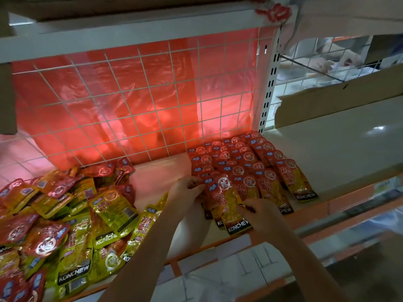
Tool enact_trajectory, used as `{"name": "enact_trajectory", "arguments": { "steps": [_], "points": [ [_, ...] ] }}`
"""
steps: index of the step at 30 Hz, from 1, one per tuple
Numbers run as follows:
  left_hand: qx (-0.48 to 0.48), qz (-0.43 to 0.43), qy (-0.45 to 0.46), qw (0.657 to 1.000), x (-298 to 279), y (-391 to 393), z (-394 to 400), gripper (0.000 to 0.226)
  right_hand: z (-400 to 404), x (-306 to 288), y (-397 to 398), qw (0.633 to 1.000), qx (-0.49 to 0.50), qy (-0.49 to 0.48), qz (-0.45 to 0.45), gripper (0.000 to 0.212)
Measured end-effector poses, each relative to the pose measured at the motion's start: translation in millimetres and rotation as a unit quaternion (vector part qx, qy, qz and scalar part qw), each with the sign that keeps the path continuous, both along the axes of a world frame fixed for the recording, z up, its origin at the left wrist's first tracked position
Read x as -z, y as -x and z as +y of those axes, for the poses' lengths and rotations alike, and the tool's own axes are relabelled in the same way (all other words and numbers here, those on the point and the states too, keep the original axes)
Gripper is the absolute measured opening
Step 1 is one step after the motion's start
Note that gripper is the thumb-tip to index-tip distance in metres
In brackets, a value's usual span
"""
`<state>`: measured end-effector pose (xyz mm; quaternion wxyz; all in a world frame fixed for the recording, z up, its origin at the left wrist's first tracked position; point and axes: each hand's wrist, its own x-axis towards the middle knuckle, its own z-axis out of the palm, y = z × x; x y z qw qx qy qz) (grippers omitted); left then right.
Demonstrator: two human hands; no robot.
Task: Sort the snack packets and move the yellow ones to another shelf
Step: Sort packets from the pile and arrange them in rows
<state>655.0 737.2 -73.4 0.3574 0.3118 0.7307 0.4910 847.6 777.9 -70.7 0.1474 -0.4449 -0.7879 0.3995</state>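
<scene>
A loose heap of red and yellow snack packets (54, 225) covers the left part of the white shelf (157, 173). On the right, red packets lie in neat overlapping rows (244, 162). Both hands hold one red packet (226, 199) at the front of those rows. My left hand (187, 192) pinches its upper left edge. My right hand (259, 212) grips its lower right side. One yellow packet (113, 205) lies face up on top of the heap, near my left forearm.
A white wire grid (130, 101) with red plastic sheeting behind it closes the back of the shelf. A perforated upright post (268, 83) divides it from the neighbouring bay, where cardboard (340, 101) leans. An orange shelf edge (305, 214) runs along the front.
</scene>
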Motion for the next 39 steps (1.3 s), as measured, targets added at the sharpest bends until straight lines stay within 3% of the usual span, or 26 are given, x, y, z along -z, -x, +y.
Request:
{"name": "enact_trajectory", "arguments": {
  "steps": [5, 9, 17, 22, 30, 39],
  "points": [
    [0.019, 0.088, 0.020, 0.996, 1, 7, 1, 0.015, -1, 3, 0, 1.000, -0.005, 0.003, 0.003, 0.042],
    [0.045, 0.171, 0.029, 0.984, -2, 16, 2, 0.004, 1, 3, -3, 1.000, -0.005, 0.000, 0.012, 0.035],
    [0.091, 0.411, 0.176, 0.890, -11, 54, -9, 0.039, 10, -14, 3, 0.999, -0.005, 0.025, 0.048, 0.032],
    [0.117, 0.417, 0.223, 0.873, -9, 48, -13, 0.046, 21, -22, 17, 0.998, -0.030, -0.005, 0.048, 0.030],
    [0.107, 0.438, 0.184, 0.873, -9, 36, -19, 0.042, 57, -52, 77, 0.998, -0.038, -0.017, 0.053, 0.032],
    [0.129, 0.462, 0.181, 0.858, -4, 34, -20, 0.048, 84, -49, 132, 0.999, -0.027, 0.036, 0.007, 0.030]
  ]
}}
